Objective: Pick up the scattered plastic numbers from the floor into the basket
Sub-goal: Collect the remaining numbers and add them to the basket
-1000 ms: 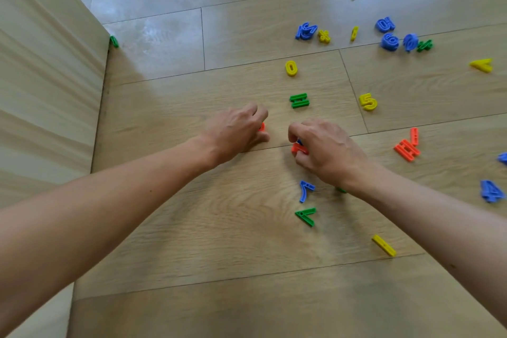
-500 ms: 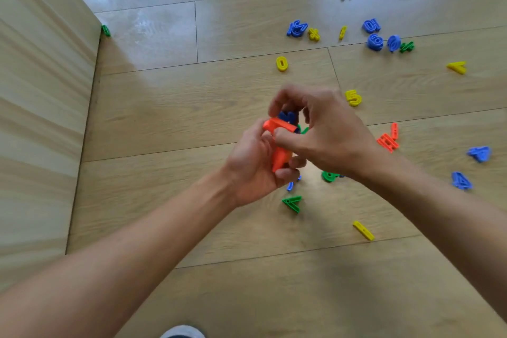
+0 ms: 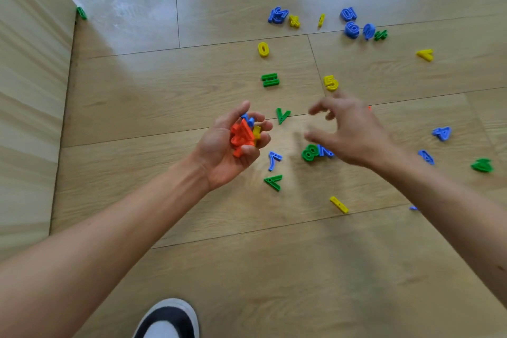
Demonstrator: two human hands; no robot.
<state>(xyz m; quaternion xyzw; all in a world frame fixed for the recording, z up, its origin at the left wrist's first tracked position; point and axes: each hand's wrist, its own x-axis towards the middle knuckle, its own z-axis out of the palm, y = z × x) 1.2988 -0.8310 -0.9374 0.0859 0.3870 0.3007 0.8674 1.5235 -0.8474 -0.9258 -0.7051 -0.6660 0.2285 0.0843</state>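
Daylight comes in from the far side and bleaches the floor point(image 3: 219, 0) there into pale glare. A soft shadow lies beside the left wall point(image 3: 27, 90). The right hand point(image 3: 354, 132) is smeared by motion blur, and plank lines bow toward the edges.

Pale wood-plank floor point(image 3: 192, 228), stuff strewn all over it. Far side, a yellow plastic 0 point(image 3: 263, 49), then a green plastic equals sign point(image 3: 270, 80) with a yellow plastic 5 point(image 3: 331, 83) to its right. Closer in, a green plastic 8 point(image 3: 310, 152) touches a blue plastic piece point(image 3: 325, 151), and a blue plastic 7 point(image 3: 274, 160) sits just beside a green plastic angle piece point(image 3: 273, 181). Yellow plastic bar point(image 3: 339, 204) nearby.
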